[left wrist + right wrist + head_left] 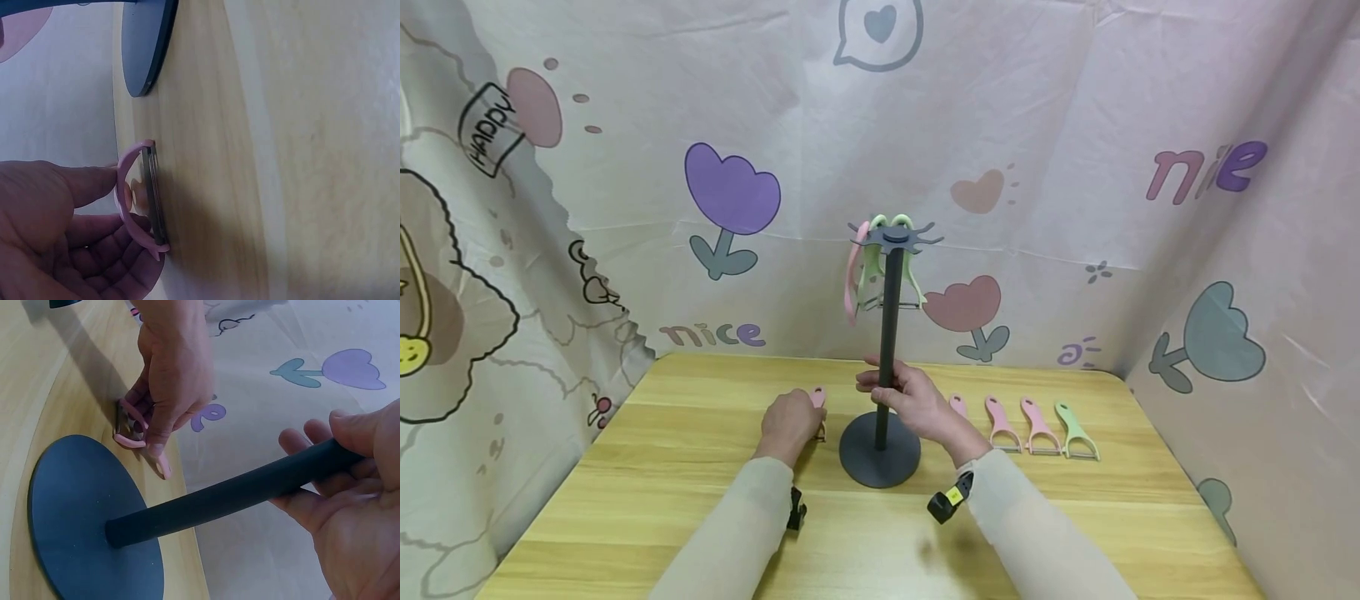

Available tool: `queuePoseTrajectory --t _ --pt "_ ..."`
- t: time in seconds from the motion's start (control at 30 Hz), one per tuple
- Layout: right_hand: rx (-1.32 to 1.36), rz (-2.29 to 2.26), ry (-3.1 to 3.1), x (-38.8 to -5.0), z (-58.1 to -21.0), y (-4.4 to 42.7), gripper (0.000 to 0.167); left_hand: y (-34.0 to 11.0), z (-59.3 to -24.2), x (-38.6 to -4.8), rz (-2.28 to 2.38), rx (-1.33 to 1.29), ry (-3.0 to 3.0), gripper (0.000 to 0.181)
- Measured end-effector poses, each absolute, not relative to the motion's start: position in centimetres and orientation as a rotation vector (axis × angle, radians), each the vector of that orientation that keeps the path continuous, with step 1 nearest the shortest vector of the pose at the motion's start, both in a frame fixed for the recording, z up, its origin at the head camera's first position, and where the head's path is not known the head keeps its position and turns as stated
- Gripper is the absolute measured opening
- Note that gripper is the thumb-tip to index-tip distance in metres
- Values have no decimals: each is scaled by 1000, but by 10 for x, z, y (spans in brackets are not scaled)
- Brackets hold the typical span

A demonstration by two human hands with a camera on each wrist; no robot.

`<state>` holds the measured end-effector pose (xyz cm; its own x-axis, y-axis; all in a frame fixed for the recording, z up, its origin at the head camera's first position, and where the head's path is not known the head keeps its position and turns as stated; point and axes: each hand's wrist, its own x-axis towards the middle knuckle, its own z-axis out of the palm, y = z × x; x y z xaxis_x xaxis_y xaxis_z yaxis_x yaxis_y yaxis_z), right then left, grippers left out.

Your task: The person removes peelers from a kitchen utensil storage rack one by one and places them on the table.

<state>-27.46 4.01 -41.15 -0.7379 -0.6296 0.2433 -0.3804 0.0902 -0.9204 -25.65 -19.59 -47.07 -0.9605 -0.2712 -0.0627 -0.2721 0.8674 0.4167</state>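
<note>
Head view: pinching a pink peeler [817, 397] between thumb and fingers of the left hand [790, 423], just left of the stand [881, 468], with the back of the hand turned upward and the forearm slanting in from the near left. Impossible to tell whether touching the table [625, 500] or slightly lifted. Gripping the stand's upright pole [890, 317] with the right hand [917, 406], thumb and fingers on opposite sides, with the forearm slanting in from the near right. Hanging from the stand's top: another pink peeler [852, 279] at the left, beside two green peelers [913, 279]. Lying in a row right of the stand: three more pink peelers [1039, 425], nearest one partly hidden by the right arm, then a lone green peeler [1075, 427] farthest out. Behind the stand: a printed cloth [1045, 83].
</note>
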Motion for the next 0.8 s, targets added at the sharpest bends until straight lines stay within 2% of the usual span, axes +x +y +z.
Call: queuePoseTrajectory --t 0.8 --pt "-1017 -1739 2115 -274 -415 39 46 -199 -462 -250 785 -443 3039 40"
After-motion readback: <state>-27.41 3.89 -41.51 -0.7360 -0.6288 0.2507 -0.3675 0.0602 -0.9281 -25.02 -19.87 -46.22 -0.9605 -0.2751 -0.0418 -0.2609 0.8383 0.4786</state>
